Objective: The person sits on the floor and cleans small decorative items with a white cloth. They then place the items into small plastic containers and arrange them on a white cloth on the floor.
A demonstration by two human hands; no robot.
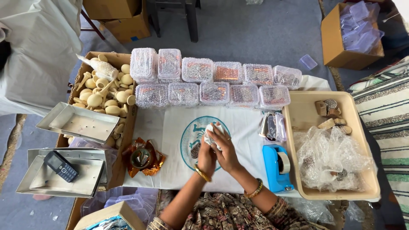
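White table cloth [247, 127] under both hands [217, 149], together, clasped around crumpled white wrapping [210, 133].

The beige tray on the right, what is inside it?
Inside the beige tray lie a few carved wooden blocks and a heap of clear plastic wrap. Dark patterned pieces show through the wrap, but what else it covers cannot be seen.

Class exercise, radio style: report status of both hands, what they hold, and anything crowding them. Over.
Left hand and right hand together, closed on white wrapping. Over white cloth. Blue tape dispenser close right; foil-wrapped cup left.
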